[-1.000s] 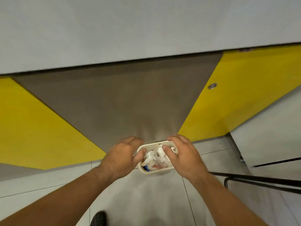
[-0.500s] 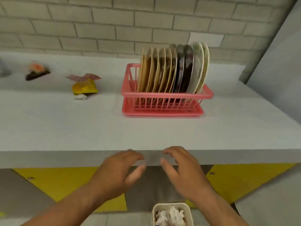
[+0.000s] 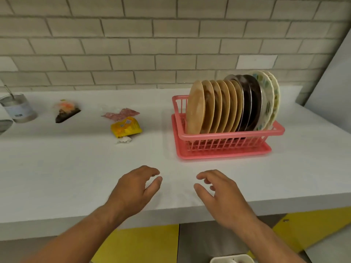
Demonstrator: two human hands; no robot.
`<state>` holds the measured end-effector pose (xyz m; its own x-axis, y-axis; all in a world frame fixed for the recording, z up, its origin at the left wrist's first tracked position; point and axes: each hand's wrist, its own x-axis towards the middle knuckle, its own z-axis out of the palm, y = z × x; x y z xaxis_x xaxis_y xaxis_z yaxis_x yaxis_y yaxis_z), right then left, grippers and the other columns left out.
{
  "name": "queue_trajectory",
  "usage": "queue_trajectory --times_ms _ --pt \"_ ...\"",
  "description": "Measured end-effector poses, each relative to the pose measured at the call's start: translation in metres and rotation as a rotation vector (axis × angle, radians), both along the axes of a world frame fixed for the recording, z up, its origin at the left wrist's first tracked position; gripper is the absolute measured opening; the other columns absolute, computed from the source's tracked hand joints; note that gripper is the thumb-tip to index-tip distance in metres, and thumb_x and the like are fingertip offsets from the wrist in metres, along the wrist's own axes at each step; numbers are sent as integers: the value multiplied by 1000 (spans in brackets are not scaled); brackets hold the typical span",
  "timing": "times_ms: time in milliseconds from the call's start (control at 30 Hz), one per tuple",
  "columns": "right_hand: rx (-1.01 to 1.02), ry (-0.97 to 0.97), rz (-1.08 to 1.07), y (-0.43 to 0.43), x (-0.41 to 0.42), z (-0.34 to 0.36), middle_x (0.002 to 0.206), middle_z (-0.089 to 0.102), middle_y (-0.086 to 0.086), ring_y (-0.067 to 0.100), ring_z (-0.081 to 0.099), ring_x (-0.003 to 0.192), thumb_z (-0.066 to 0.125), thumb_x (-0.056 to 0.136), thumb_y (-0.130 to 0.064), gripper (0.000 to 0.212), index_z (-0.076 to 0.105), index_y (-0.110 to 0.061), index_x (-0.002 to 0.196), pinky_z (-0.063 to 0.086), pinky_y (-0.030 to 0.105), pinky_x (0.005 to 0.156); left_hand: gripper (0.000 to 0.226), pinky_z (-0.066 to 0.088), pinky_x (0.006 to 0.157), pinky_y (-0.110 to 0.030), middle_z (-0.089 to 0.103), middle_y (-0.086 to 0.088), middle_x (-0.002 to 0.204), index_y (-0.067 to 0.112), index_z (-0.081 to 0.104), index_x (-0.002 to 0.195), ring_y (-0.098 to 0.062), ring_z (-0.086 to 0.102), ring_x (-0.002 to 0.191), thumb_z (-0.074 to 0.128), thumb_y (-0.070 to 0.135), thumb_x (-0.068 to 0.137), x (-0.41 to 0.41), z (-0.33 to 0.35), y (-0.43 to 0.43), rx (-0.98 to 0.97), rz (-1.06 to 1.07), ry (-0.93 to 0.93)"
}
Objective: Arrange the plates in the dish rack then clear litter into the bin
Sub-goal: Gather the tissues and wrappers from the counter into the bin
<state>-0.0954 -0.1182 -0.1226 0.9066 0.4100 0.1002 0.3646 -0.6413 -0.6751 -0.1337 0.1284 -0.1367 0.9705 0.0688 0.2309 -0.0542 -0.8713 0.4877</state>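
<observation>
A pink dish rack (image 3: 226,138) on the white counter (image 3: 57,168) holds several upright plates (image 3: 214,107), tan, dark and patterned. Litter lies left of it: a yellow wrapper (image 3: 125,127), a pink wrapper (image 3: 120,114), a small white scrap (image 3: 124,139) and a dark triangular packet (image 3: 66,112). My left hand (image 3: 135,188) and my right hand (image 3: 220,194) hover over the counter's front edge, both empty with fingers apart. Only the rim of the cream bin (image 3: 230,259) shows, at the bottom edge.
A metal tin (image 3: 19,108) stands at the far left by another metal vessel (image 3: 4,125). A brick wall backs the counter. Yellow and grey cabinet fronts (image 3: 144,243) run below it. A grey panel closes off the right.
My hands let go of the bin on the floor and rose over the counter. The view swung up from the floor, then left, bringing the litter and tin into view.
</observation>
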Motion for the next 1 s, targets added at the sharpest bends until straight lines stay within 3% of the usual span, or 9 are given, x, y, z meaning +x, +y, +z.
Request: queue_trajectory --times_ms 400,633,767,867,1000 --pt "-66 31 241 93 59 -4 134 45 -20 2 43 123 49 98 -42 36 50 -31 132 36 19 103 31 49 80 -25 64 13 113 27 64 114 -6 59 91 51 44 92 56 2 59 54 194 -32" --pt "-78 -19 203 134 89 1 134 49 -14 6 44 124 49 98 -40 37 52 -27 132 36 20 103 31 48 84 -30 66 7 113 23 67 113 -14 60 102 52 42 93 96 5 86 57 187 -66" --pt "-103 -16 135 160 104 -4 134 49 -14 5 44 124 48 98 -40 37 52 -26 132 34 17 102 27 42 77 -30 67 2 108 22 69 103 -23 57 103 52 38 92 132 15 130 54 189 -110" --pt "-126 -16 90 182 114 -7 134 49 -16 4 45 123 48 98 -41 37 52 -27 132 34 16 101 33 46 83 -34 62 -4 117 21 67 112 -27 54 107 54 39 88 180 20 168 34 209 -13" --pt "-138 -8 26 203 121 -17 133 50 -16 2 45 123 47 98 -41 37 52 -27 132 34 14 101 70 47 91 -43 55 -6 121 20 54 118 -28 51 109 46 68 68 241 14 191 99 152 328"
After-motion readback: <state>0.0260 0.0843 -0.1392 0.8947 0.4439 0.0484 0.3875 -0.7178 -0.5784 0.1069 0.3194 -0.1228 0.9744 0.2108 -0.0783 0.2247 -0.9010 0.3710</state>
